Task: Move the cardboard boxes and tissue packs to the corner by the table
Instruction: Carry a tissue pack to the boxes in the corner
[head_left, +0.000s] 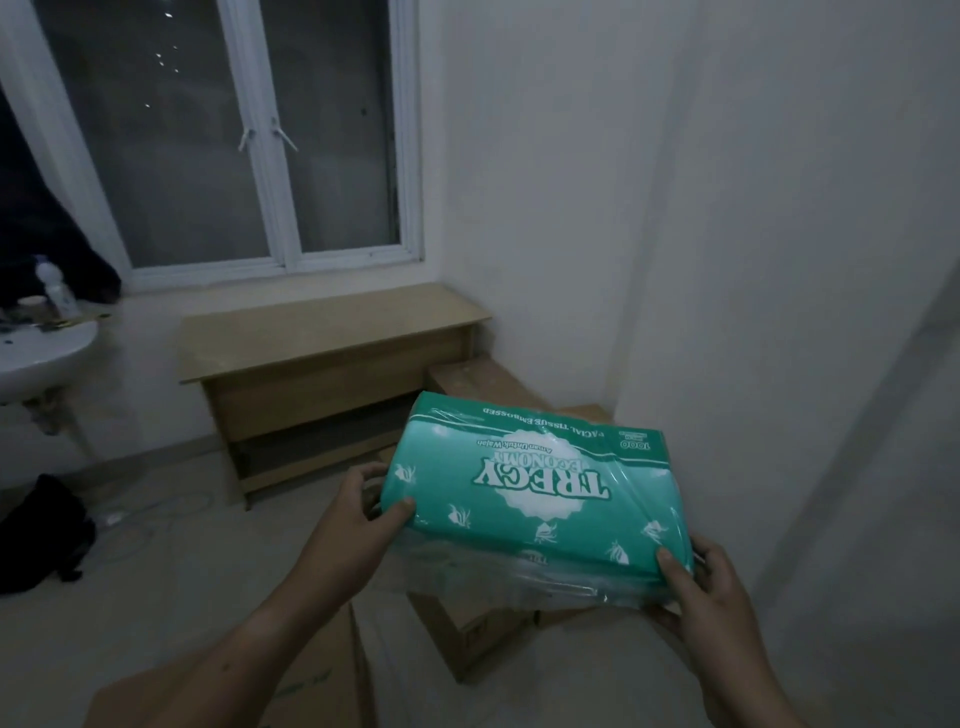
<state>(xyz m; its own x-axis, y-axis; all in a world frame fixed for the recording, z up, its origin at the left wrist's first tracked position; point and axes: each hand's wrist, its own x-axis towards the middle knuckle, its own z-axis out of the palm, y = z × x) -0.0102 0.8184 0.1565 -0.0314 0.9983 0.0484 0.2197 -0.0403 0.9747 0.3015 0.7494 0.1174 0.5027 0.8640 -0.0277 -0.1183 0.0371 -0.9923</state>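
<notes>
A green tissue pack in clear plastic wrap is held up in front of me, over the corner right of the table. My left hand grips its left end, thumb on top. My right hand grips its near right corner, thumb on the top face. Behind the pack a cardboard box stands beside the wooden table. Another cardboard box lies on the floor under the pack. A third cardboard box shows beneath my left forearm.
A white wall closes the right side and a window sits above the table. At the left hang a white sink with bottles and, on the floor, a black bag with white cables.
</notes>
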